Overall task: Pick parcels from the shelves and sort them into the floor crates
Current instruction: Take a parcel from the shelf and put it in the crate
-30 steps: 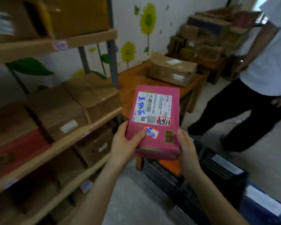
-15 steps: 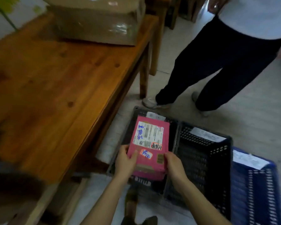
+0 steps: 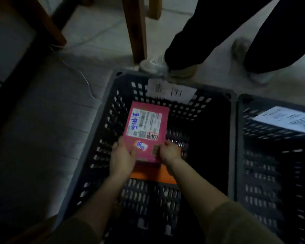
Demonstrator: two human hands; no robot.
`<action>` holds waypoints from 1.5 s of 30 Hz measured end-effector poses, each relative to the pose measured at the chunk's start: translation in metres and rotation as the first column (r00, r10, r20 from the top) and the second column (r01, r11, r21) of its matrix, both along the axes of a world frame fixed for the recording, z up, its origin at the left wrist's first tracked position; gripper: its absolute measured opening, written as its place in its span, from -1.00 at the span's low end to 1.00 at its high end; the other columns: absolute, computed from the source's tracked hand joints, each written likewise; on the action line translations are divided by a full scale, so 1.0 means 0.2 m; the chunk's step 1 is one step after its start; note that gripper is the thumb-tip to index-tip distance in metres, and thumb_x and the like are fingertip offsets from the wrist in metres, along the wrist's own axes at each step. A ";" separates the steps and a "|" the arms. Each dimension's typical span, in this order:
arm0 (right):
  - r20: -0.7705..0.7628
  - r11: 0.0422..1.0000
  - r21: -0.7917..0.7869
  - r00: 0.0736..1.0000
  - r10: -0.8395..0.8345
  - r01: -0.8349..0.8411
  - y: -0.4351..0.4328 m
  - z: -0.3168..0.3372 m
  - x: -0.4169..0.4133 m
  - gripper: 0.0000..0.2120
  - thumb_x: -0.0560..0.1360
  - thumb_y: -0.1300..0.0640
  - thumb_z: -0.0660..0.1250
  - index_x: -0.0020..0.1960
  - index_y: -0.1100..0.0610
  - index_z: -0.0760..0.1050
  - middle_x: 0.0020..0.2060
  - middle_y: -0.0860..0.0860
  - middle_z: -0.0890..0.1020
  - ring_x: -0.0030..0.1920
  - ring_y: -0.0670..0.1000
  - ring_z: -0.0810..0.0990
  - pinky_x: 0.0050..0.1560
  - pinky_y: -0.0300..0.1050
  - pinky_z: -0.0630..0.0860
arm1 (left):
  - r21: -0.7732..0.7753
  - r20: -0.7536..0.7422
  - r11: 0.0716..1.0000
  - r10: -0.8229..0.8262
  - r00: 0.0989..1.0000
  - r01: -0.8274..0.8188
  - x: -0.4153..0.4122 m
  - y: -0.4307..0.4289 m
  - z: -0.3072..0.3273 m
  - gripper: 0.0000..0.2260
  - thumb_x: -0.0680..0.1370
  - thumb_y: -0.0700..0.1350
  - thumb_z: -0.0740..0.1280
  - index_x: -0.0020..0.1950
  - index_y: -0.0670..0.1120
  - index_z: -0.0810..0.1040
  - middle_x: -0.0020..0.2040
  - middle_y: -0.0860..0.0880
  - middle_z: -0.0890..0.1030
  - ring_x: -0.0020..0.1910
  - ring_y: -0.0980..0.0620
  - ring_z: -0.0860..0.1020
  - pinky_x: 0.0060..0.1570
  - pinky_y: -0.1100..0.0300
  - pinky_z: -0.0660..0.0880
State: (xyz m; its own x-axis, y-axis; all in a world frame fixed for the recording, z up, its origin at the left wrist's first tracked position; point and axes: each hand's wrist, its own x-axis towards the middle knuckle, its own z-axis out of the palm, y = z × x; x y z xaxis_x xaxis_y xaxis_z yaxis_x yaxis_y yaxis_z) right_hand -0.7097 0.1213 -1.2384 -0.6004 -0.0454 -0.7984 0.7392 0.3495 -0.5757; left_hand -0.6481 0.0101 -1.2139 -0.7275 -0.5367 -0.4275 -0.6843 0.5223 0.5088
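Note:
A pink parcel (image 3: 145,131) with a white shipping label and blue handwriting is down inside the left black crate (image 3: 102,131). My left hand (image 3: 122,156) grips its near left corner and my right hand (image 3: 171,152) grips its near right corner. Beneath the parcel lies an orange parcel (image 3: 153,174), partly covered by it and by my wrists. Whether the pink parcel rests on it I cannot tell. A white paper tag (image 3: 171,91) is fixed to the crate's far wall.
A second black crate (image 3: 264,155) with a white sheet stands touching on the right. Another person's legs and pale shoes (image 3: 155,65) are just beyond the crates. Wooden table legs (image 3: 136,29) rise at the far side; a thin white cable (image 3: 77,71) lies on the floor.
I have bent down from the shelf to the floor. The pink parcel has gone from chest height over the crate's rim and down into the left crate, still in both hands.

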 end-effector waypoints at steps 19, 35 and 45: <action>-0.073 0.996 0.074 0.996 0.056 -0.051 -0.02 -0.14 0.03 -0.69 0.57 0.21 0.08 0.27 0.22 0.41 -0.03 0.16 0.53 -0.18 0.06 0.48 -0.28 -0.25 0.36 | -0.079 0.158 0.967 -0.228 0.961 0.242 0.05 -0.06 -0.20 -0.64 0.58 -0.14 0.15 0.35 -0.23 0.32 0.37 -0.18 0.36 0.31 -0.14 0.37 0.28 0.06 0.33; -0.415 0.855 -0.156 0.818 0.398 -0.495 0.37 2.26 0.76 -0.67 0.47 0.10 0.36 0.16 0.27 0.51 -0.08 0.06 0.61 -0.15 -0.13 0.56 -0.20 -0.43 0.45 | 0.297 -0.222 0.885 0.430 0.875 -0.359 0.90 0.49 2.09 -0.64 0.59 -0.02 0.19 0.31 -0.20 0.42 0.24 -0.16 0.54 0.26 -0.09 0.47 0.20 0.23 0.35; -0.696 0.504 -0.250 0.515 0.500 -0.827 0.32 3.67 1.74 -0.79 0.43 0.02 0.39 0.01 0.09 0.57 -0.05 0.01 0.65 -0.07 -0.13 0.59 -0.04 -0.25 0.45 | 0.304 -0.627 0.772 0.603 0.493 -0.558 2.06 0.64 3.50 -0.69 0.57 -0.04 0.24 0.27 -0.14 0.47 0.10 0.05 0.54 0.17 0.10 0.51 0.05 0.44 0.35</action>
State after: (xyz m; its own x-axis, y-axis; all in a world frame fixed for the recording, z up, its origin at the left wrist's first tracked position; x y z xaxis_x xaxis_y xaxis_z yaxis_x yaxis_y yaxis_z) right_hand -0.3624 0.1855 -0.5038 -0.4524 -0.8851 -0.1089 -0.0380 0.1411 -0.9893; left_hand -0.2354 0.1379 -0.5132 -0.3450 -0.9385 -0.0140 -0.2891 0.0921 0.9528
